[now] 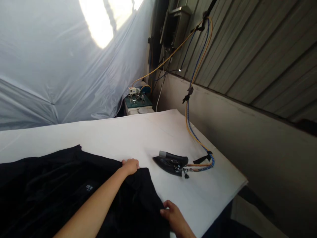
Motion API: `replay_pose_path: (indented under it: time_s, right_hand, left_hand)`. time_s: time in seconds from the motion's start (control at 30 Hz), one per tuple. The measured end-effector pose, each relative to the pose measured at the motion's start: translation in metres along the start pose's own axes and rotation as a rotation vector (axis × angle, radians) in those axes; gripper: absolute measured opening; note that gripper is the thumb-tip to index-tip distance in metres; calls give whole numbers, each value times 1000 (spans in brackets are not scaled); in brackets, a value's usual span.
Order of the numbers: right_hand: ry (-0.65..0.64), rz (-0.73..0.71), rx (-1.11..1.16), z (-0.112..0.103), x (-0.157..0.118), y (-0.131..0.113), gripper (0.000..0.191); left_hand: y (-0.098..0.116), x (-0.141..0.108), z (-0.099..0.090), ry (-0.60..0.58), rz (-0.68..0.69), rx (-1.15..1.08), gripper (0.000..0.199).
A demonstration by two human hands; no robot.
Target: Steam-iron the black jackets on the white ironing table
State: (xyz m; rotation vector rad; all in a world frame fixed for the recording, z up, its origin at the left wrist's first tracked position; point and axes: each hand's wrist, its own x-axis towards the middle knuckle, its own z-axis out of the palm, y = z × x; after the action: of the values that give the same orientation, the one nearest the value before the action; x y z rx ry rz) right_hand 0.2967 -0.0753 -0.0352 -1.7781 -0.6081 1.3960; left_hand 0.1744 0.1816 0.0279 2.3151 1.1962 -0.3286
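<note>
The black garment (61, 188) lies spread across the left and near part of the white counter (148, 132), a small label facing up. Your left hand (130, 166) rests on the garment's far edge, fingers curled over the fabric, apparently gripping it. Your right hand (174, 215) pinches the near right edge of the cloth between thumb and fingers. Judged from this layout, you are at the smoothing and positioning stage; pressing appears not yet begun. The iron (170, 163) sits unattended on the counter just right of the garment, its cords (198, 138) running up toward the wall.
</note>
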Motion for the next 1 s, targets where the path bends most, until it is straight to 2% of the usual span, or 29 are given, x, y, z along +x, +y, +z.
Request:
replay_pose_path:
  time_s: [0.07,0.13,0.2,0.27,0.37,0.47,0.53,0.6,0.67,0.73,0.83,0.9,1.0]
  right_hand:
    - [-7,-36,121,0,2,0,40]
    - [57,-61,113,-1,6,-6,38]
    - [172,-64,-76,-4,11,-14,29]
    - [267,-48,-363,-9,16,-21,18]
    - [275,-8,-605,-17,20,-27,13]
    - [239,36,-603,-19,20,-30,11]
    - [230,86,-576,-17,19,-32,9]
    - [231,118,-541,-13,18,-33,8]
    - [253,119,-538,-10,17,-34,8]
    - [278,102,-579,-9,16,-36,7]
    - [288,61,-667,-11,13,-40,5]
    - [277,39,-721,-12,10,-43,3]
    - [269,51,-844,-10,5,-49,5]
  left_hand:
    - [-2,7,-4,5,30,-9,28]
    - [1,15,-7,64,65,-12,27]
    - [6,22,-7,124,84,-3,25]
    - [10,27,-6,151,83,13,21]
    - [16,24,-7,170,68,44,20]
    - [20,1,-9,160,73,73,23]
    - [24,-28,-5,75,94,82,24]
    - [28,-61,6,-30,97,86,23]
    - [29,-91,23,-62,62,112,40]
    - [26,-110,40,-17,31,163,63]
    - [17,-118,54,-3,17,190,81]
    - [12,-117,55,-39,17,149,79]
    - [12,-116,53,5,23,94,73]
